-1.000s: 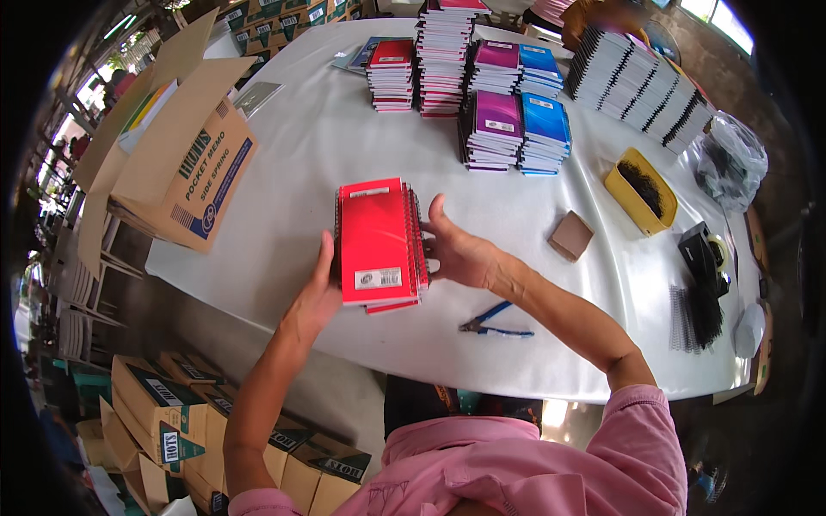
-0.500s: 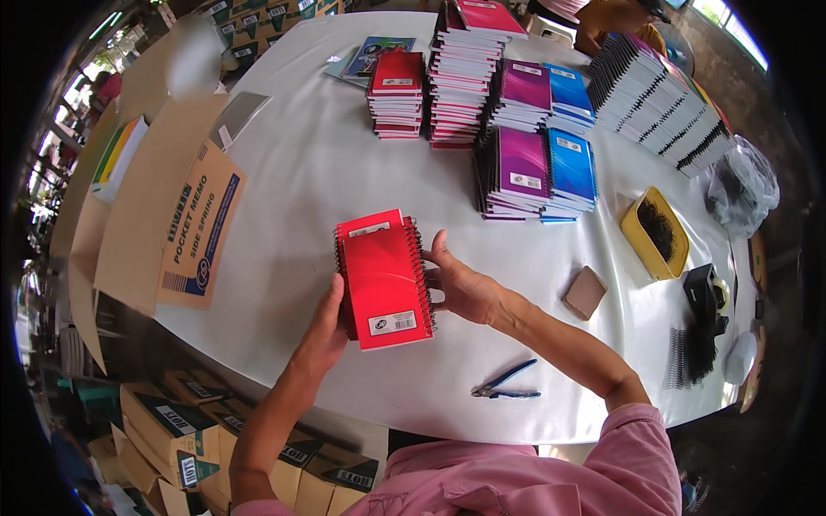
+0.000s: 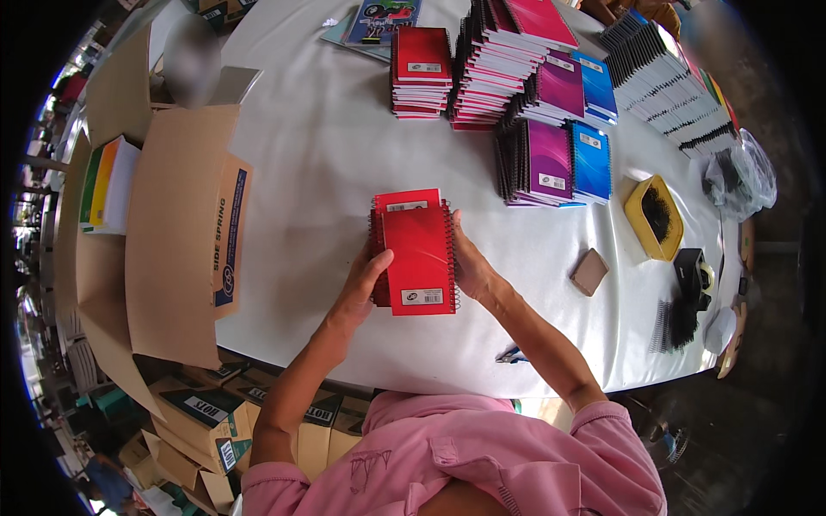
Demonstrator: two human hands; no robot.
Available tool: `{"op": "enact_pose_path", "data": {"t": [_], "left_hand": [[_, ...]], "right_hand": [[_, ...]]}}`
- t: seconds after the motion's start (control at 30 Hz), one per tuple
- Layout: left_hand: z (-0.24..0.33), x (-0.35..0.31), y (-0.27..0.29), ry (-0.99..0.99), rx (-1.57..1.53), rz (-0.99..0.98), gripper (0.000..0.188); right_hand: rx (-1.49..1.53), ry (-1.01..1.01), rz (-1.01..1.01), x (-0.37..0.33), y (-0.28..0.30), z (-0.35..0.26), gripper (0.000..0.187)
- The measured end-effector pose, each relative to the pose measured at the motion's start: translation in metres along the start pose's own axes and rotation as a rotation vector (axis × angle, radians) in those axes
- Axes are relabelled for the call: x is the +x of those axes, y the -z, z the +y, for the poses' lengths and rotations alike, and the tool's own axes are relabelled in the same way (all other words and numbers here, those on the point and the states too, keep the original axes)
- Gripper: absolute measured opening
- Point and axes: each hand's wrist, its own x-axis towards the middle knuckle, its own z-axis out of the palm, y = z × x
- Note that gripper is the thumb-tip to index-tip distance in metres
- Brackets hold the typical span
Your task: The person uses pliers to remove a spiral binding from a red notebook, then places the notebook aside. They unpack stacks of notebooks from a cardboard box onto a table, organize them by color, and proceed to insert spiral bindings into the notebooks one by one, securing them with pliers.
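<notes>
A small pile of red notebooks (image 3: pixel 420 262) is being held between the two hands in front of the pink shirt (image 3: pixel 473 447), over the near part of the white table (image 3: pixel 318 172); whether the pile's underside is being borne by the tabletop cannot be told. The left edge is being gripped by the left hand (image 3: pixel 355 288), its thumb being pressed onto the top cover while its other fingers are mostly being hidden. The coil edge on the right is being touched by the right hand (image 3: pixel 473 268), but its fingers are being screened by the pile, so how far they are being closed cannot be told. The top notebook is being shown out of line with those beneath, a lower cover being exposed at the far end and coils being seen on both sides. By this, a step of gathering and lining up is judged to be in hand. For the next move, even pressure from both sides is apparently being called for, with the coils being spared from snagging. Farther off, purple notebooks (image 3: pixel 551 163) and blue notebooks (image 3: pixel 592 163) are being stacked side by side, with a tall red stack (image 3: pixel 486 82) being seen behind them.
</notes>
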Motion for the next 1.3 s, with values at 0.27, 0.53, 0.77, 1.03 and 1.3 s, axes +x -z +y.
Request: {"op": "enact_pose_path", "data": {"t": [0.27,0.53,0.77,1.03,1.3], "left_hand": [[-0.001,0.007,-0.067,-0.252,0.901,0.343,0.11],[0.013,0.007,-0.082,-0.438,0.99,0.236,0.114],[0.012,0.013,-0.072,-0.48,0.953,0.196,0.114],[0.037,0.014,-0.08,-0.414,1.058,0.231,0.115],[0.088,0.062,-0.039,-0.325,0.485,0.199,0.106]], "right_hand": [[0.011,0.09,-0.154,-0.02,0.019,0.012,0.072],[0.011,0.017,-0.039,-0.043,0.023,0.01,0.07],[0.013,0.005,0.008,-0.04,0.023,0.007,0.068],[-0.022,0.011,0.039,-0.029,0.019,0.003,0.065],[-0.165,0.114,0.087,0.013,0.004,-0.067,0.063]]}}
